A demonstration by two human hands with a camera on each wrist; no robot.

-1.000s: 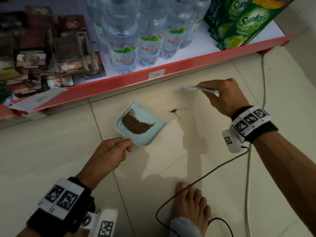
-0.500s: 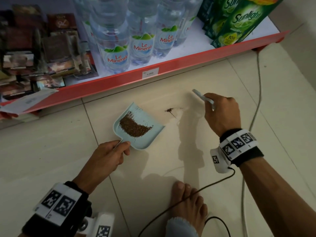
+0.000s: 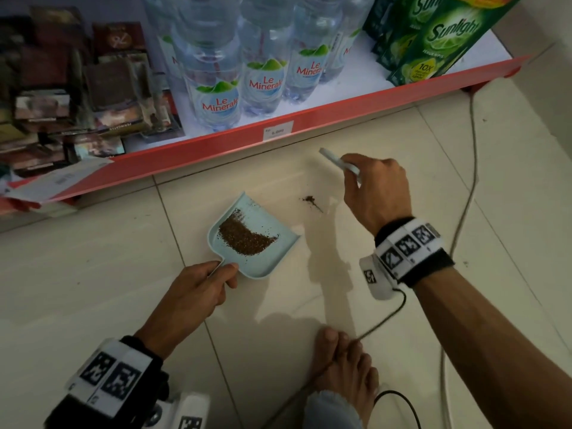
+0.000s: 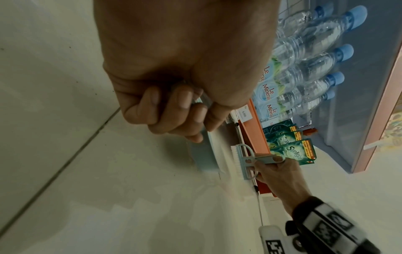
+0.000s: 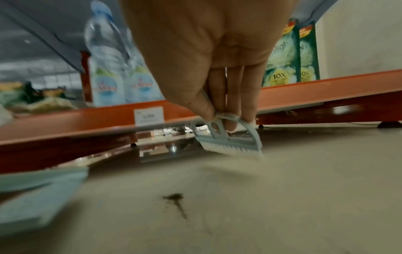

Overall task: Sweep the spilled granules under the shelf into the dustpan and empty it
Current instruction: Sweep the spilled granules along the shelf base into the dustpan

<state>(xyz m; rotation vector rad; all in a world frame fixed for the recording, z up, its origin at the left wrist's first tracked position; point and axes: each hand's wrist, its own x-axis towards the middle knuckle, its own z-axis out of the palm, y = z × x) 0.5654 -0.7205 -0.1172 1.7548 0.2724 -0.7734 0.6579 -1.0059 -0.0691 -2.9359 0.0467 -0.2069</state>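
At centre frame we see the dustpan [image 3: 257, 239] unmoved, granules [image 3: 244, 235] inside, left hand [image 3: 192, 292] gripping its handle; right hand [image 3: 376, 188], clasping the brush [image 3: 339, 164], has drawn nearer the leftover granules [image 3: 309, 199].

The dustpan [image 3: 258, 243] sits on the floor [image 3: 93, 274] before the shelf [image 3: 216, 144]. Some granules [image 3: 244, 235] lie inside; a few more [image 3: 309, 199], maybe crumbs, lie right of it.

Pale blue dustpan [image 3: 280, 249], brown granules [image 3: 244, 236]; pale blue brush [image 4: 245, 161]; red-orange shelf edge [image 3: 340, 109].
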